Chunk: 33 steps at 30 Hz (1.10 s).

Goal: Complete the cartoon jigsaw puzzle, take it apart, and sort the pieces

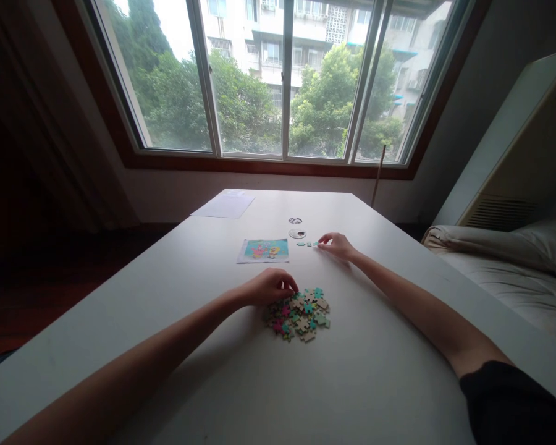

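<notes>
On the counter lies a pile of puzzle pieces. At the left back edge of this pile is the left hand. Behind the pile, somewhat to the left, there is a picture. Straight behind the pile is a row of pieces, and behind the pile to the right, the right hand. Farther behind the pile lie two discs; far behind it, leftward, a paper.
</notes>
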{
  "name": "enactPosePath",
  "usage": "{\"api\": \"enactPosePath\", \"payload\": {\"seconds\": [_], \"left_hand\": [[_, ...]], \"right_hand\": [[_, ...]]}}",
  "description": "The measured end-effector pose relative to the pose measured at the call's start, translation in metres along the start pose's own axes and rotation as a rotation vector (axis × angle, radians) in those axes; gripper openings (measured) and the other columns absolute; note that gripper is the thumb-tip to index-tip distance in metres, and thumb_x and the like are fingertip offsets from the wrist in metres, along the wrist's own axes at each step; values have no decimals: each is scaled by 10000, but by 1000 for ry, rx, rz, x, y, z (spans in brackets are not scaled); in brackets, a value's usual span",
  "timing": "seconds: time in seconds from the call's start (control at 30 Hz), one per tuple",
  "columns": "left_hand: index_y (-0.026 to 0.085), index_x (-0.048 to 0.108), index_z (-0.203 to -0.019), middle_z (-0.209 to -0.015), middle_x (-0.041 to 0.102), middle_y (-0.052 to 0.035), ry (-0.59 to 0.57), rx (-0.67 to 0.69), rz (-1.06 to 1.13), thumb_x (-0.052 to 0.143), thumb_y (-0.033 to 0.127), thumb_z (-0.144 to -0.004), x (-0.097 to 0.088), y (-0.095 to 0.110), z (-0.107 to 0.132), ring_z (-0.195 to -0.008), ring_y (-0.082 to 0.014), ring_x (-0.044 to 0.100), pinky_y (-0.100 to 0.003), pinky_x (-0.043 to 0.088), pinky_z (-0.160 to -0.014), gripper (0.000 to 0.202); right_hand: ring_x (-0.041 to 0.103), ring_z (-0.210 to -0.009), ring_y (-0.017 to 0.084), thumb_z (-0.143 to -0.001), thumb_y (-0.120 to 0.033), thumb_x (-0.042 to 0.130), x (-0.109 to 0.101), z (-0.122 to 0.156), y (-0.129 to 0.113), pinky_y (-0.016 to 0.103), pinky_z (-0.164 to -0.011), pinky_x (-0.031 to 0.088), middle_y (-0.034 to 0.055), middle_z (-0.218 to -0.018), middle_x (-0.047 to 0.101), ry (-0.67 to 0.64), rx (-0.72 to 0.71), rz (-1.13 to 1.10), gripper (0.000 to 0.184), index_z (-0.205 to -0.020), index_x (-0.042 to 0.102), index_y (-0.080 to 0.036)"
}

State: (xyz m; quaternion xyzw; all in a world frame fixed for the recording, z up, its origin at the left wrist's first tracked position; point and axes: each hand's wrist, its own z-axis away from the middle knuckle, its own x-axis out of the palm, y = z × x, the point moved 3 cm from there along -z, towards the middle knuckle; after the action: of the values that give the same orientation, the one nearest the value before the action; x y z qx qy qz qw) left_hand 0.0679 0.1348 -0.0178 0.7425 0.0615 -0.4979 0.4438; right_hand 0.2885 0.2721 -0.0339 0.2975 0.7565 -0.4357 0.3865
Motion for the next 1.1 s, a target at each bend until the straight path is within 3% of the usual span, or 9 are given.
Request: {"api": "enactPosePath", "payload": {"seconds": [0.43, 0.63, 0.7, 0.87, 1.1], "left_hand": [[163, 661, -856, -703, 589, -13, 7, 15, -4, 528, 194, -729, -1, 5, 0, -613, -100, 502, -174, 389, -571, 186], [164, 641, -924, -722, 567, -19, 9, 22, -51, 496, 179, -758, 1, 0, 1, -592, -98, 487, -192, 391, -584, 221], [186, 625, -982, -794, 564, -36, 32, 56, -80, 455, 173, -791, 4, -1, 1, -654, -114, 502, -211, 400, -634, 255], [226, 581, -1086, -962, 534, -80, 36, 117, -171, 382, 145, -836, 17, 1, 1, -908, -185, 479, -288, 375, -809, 330], [265, 566, -1083, -978, 509, -65, 2, 91, -220, 375, 110, -815, 22, 10, -3, -931, -195, 460, -312, 374, -824, 364]], "right_hand": [[579, -662, 139, -689, -333, 601, 5, -6, 3, 235, -615, 419, 41, -762, 652, -16, 51, 29, 226, -834, 668, -173], [553, -673, 122, -711, -278, 583, -3, 10, -17, 252, -636, 432, 48, -841, 624, -23, -80, -2, 257, -935, 634, -165], [545, -648, 103, -712, -269, 586, -5, 23, -29, 233, -618, 440, 30, -828, 620, -110, -175, -53, 228, -915, 643, -182], [525, -630, 80, -705, -340, 610, -9, 63, -55, 191, -572, 434, 21, -792, 584, -504, -418, -278, 302, -971, 638, -200], [518, -640, 74, -684, -358, 636, -19, 89, -67, 185, -574, 441, 15, -832, 562, -586, -464, -300, 300, -956, 645, -230]]}}
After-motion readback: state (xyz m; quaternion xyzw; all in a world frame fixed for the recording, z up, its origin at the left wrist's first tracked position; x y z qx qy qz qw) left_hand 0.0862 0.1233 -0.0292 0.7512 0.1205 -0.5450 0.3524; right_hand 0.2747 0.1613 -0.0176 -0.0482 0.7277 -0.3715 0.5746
